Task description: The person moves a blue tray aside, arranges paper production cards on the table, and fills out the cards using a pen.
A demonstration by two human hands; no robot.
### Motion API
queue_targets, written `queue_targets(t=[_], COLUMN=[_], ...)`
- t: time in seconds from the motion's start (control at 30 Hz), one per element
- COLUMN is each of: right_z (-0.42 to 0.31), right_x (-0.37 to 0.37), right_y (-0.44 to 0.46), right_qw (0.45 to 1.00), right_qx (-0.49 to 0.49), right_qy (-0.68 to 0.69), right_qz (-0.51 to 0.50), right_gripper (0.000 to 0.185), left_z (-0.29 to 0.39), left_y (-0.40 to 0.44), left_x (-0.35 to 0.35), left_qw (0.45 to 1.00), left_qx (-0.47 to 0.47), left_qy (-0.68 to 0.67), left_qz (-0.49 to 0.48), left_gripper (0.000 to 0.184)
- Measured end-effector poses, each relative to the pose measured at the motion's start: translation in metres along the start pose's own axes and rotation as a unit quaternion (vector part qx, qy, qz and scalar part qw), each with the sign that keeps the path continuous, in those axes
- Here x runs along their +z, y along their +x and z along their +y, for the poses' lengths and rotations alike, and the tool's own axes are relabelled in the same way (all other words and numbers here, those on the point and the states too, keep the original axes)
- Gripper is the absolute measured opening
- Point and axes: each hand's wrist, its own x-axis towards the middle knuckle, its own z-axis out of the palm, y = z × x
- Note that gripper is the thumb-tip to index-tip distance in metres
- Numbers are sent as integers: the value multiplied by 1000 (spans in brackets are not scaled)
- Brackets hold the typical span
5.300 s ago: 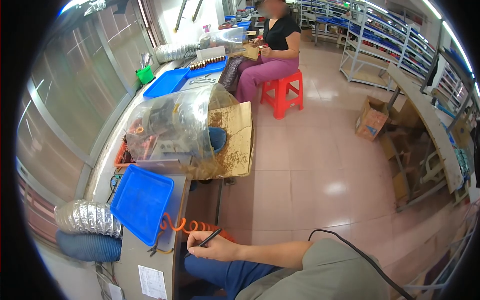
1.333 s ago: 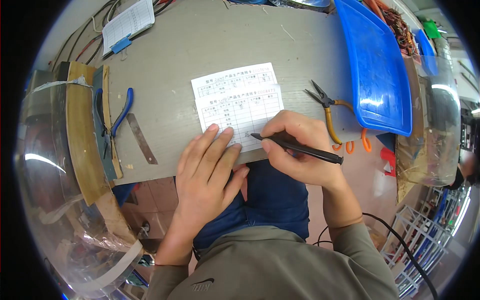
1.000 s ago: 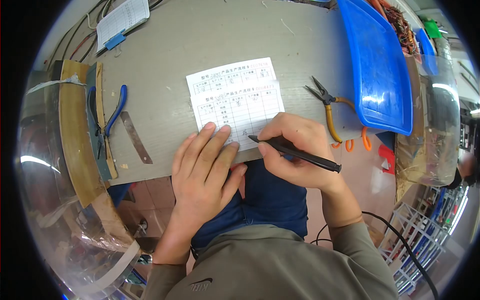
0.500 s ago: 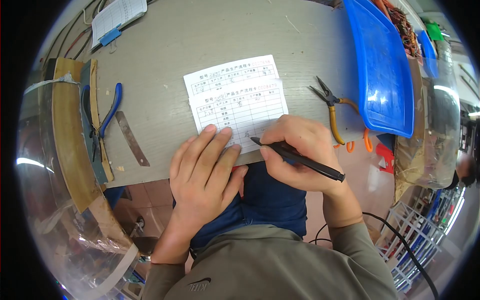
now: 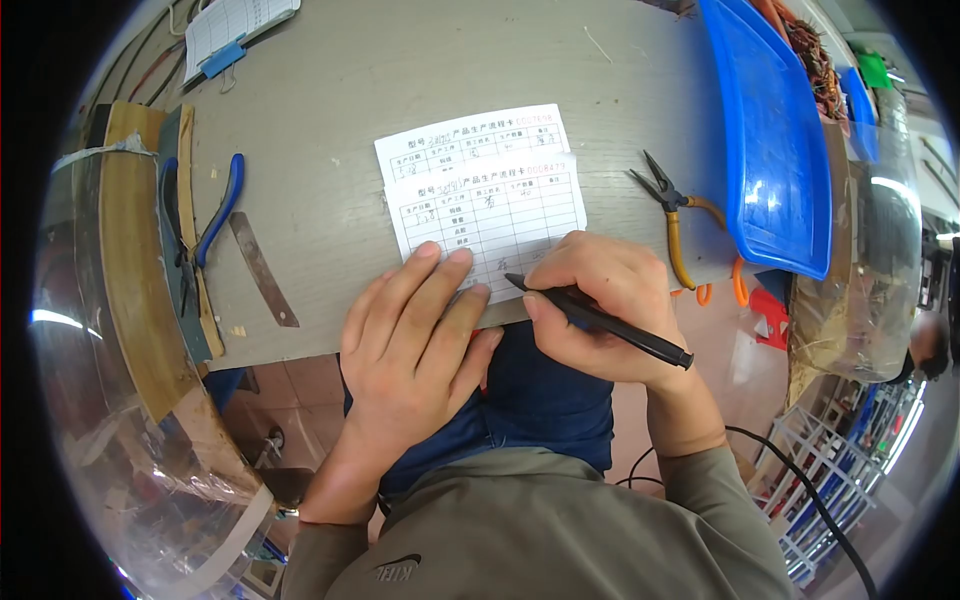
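Note:
Two printed paper cards overlap on the table. The front card (image 5: pixel 535 215) has a table with handwritten entries and covers the lower part of the rear card (image 5: pixel 475 130). My left hand (image 5: pixel 410 335) lies flat with fingers outstretched, its fingertips on the lower left of the front card. A black pen (image 5: pixel 625 332) is gripped in my right hand (image 5: pixel 605 300). Its tip rests at or just above the lower part of the front card, by a handwritten mark. My right hand hides the card's lower right corner.
Yellow-handled pliers (image 5: pixel 677 215) lie to the right, beside a blue tray (image 5: pixel 775 150). On the left are blue-handled pliers (image 5: pixel 215 210) and a flat metal strip (image 5: pixel 260 270). Clipped papers (image 5: pixel 235 30) sit at the far left of the table (image 5: pixel 330 190).
The cards, tools and table edge appear shifted slightly in the view. Both hands keep nearly the same pose, with the pen tip still by the lower rows.

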Motion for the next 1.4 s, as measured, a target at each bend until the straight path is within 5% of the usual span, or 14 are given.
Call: queue_targets(t=[0.1,0.33,0.93,1.4], right_z=[1,3,2,0], right_x=[0,1,3,6], right_y=[-1,-3,-1,0], right_qw=[1000,1000,1000,999], right_qx=[-7,-3,-22,-29], right_qy=[-7,15,3,-12], right_qz=[-2,3,14,19], right_gripper=[18,16,17,19], left_z=[0,-10,-5,-6], left_y=[0,-6,-4,-5], left_x=[-1,-13,-17,-12], left_qw=[1000,983,997,999], left_qx=[0,-53,-4,2], left_qy=[-4,-167,-9,-8], left_qz=[-4,54,-80,-49], left_gripper=[35,79,44,39])
